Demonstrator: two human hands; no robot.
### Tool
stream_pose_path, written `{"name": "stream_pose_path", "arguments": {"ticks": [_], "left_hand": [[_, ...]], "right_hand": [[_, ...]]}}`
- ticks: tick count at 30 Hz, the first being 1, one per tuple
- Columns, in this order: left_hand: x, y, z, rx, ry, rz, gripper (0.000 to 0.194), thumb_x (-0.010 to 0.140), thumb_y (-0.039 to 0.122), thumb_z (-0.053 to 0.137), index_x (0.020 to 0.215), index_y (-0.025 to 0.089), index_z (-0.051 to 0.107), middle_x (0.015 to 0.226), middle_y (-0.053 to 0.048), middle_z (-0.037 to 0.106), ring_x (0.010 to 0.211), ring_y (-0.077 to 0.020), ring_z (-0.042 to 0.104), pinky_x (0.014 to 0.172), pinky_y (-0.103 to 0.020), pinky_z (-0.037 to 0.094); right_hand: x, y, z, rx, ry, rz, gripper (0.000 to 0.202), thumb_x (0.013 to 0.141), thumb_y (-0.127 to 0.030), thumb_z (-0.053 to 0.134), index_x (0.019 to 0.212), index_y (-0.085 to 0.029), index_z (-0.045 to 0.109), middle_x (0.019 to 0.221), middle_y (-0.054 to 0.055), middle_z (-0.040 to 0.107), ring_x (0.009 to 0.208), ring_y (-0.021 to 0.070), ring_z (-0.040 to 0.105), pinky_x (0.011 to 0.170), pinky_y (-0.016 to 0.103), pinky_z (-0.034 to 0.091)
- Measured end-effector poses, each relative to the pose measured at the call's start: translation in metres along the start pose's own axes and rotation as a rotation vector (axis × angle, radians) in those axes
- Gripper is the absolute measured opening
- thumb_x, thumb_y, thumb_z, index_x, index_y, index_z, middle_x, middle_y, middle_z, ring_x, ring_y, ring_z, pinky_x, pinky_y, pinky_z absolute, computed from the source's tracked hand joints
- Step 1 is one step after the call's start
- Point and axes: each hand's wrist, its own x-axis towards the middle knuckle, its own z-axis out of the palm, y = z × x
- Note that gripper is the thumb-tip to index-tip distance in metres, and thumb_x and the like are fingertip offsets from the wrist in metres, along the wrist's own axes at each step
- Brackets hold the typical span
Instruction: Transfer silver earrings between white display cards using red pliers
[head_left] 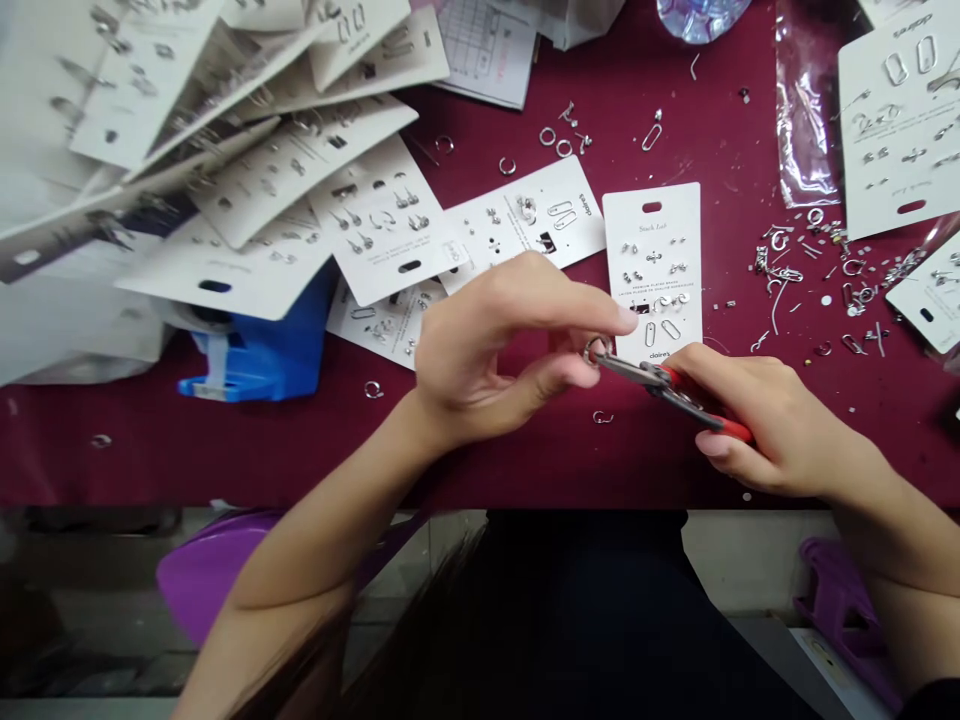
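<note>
While the loose hoop (602,417) lies nearest on the table (525,475), the ring (589,350) is off the surface just beyond it, at the left fingertips and the tips of the pliers (658,379). The left hand (469,345) is curled, thumb and forefinger nearly closed, and seems to pinch the ring between them. The right hand (787,420) is closed round the red handles; whether the tips grip the ring or only touch it, I cannot tell.

The ring is round, so it shows no clear long axis; which way its gap points is too small to tell. The pliers run slantwise, tips pointing left and a little away, handles back to the right.

This one ring looks part-worked, to judge by the tool being at it. Beyond, the upright card (652,270) bears studs, small hoops and two pins; whether any place on it remains unfilled is unclear. Left of it, more cards (382,220) lie overlapping, already bearing pieces, so much appears done. To the right and farther off, loose bits (787,273) and a few rings (564,148) are off any card, perhaps left to handle.
</note>
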Motion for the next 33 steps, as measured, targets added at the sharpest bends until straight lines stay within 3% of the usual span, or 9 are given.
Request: {"name": "stream_pose_path", "arguments": {"ticks": [3,8,15,21,27,33], "left_hand": [[0.001,0.002,-0.002,-0.047,-0.007,0.002,0.017,0.092,0.049,0.061,0.098,0.035,0.068,0.064,0.001,0.067,0.054,-0.0152,0.062,0.056,-0.031,0.054],[0.004,0.009,-0.008,-0.077,0.010,0.032,0.007,0.092,0.036,0.068,0.096,0.030,0.070,0.076,-0.001,0.074,0.064,-0.0133,0.066,0.061,-0.029,0.056],[0.002,0.011,-0.009,-0.057,0.053,0.032,0.009,0.092,0.039,0.068,0.096,0.030,0.070,0.076,0.000,0.072,0.064,-0.0103,0.066,0.057,-0.025,0.052],[0.001,0.012,-0.010,0.083,-0.008,-0.019,0.028,0.096,0.050,0.057,0.095,0.028,0.074,0.076,0.000,0.073,0.063,-0.0092,0.065,0.056,-0.021,0.051],[0.003,0.011,-0.008,-0.076,0.061,0.040,0.008,0.095,0.033,0.065,0.095,0.028,0.071,0.083,0.003,0.076,0.068,-0.0083,0.069,0.059,-0.020,0.055],[0.003,0.004,-0.004,-0.138,0.122,0.136,0.006,0.091,0.027,0.069,0.097,0.025,0.071,0.078,0.001,0.073,0.063,-0.0100,0.067,0.054,-0.022,0.056]], "right_hand": [[0.002,0.000,-0.003,-0.146,0.058,-0.070,0.053,0.101,-0.064,0.023,0.094,-0.019,0.050,0.064,0.001,0.052,0.048,0.0132,0.040,0.048,0.026,0.032],[0.004,0.005,-0.005,-0.228,0.111,-0.089,0.058,0.099,-0.067,0.025,0.100,-0.018,0.055,0.073,0.006,0.060,0.054,0.0161,0.048,0.053,0.028,0.037],[0.003,0.008,-0.003,-0.279,0.142,-0.139,0.054,0.101,-0.062,0.027,0.108,-0.016,0.056,0.081,0.009,0.066,0.057,0.0167,0.052,0.056,0.029,0.041],[0.002,0.009,-0.002,-0.312,0.150,-0.140,0.057,0.100,-0.064,0.027,0.108,-0.016,0.057,0.079,0.009,0.066,0.058,0.0175,0.054,0.058,0.030,0.044],[0.003,0.012,-0.001,-0.419,0.238,-0.236,0.055,0.102,-0.060,0.030,0.104,-0.014,0.059,0.081,0.011,0.068,0.063,0.0195,0.058,0.059,0.031,0.045],[0.003,0.015,-0.002,-0.542,0.250,-0.218,0.053,0.100,-0.059,0.033,0.103,-0.015,0.062,0.077,0.009,0.066,0.063,0.0202,0.058,0.058,0.032,0.044]]}}
